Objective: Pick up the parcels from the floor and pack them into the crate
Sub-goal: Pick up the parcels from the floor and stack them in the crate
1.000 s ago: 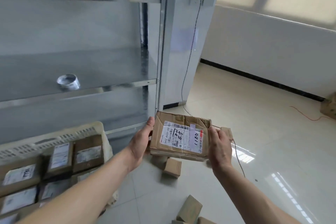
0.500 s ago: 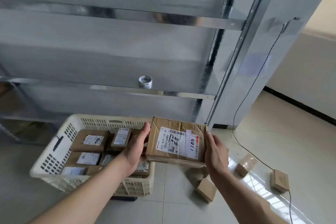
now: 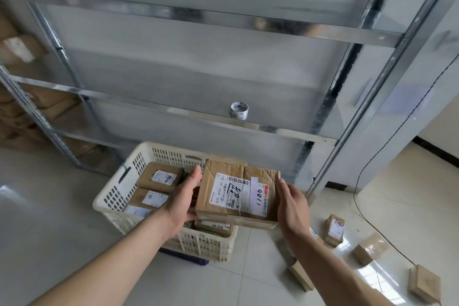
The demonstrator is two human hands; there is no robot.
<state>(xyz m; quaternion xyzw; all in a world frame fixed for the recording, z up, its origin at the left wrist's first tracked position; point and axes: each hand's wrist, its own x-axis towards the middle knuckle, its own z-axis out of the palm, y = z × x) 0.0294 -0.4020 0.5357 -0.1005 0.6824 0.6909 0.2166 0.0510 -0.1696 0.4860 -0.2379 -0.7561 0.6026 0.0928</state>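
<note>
I hold a flat cardboard parcel point(image 3: 238, 194) with a white shipping label and "1100" handwritten on it. My left hand point(image 3: 182, 200) grips its left edge, thumb up along the side. My right hand point(image 3: 293, 208) holds its right edge. The parcel hovers level over the right end of a white plastic crate point(image 3: 111, 197) on the floor. Several labelled parcels point(image 3: 159, 177) lie packed inside the crate. More small parcels lie on the tiles to the right, one point(image 3: 335, 230) close by and others point(image 3: 370, 248) farther out.
A metal shelf rack point(image 3: 198, 17) stands right behind the crate, with a tape roll point(image 3: 239, 110) on a low shelf. A black cable point(image 3: 372, 221) runs down the wall and across the floor among the loose parcels. Brown boxes point(image 3: 17, 47) fill the shelves at left.
I have turned left from the open floor toward the rack. The parcel, held in both hands throughout, has moved from beside the crate to over its right end.
</note>
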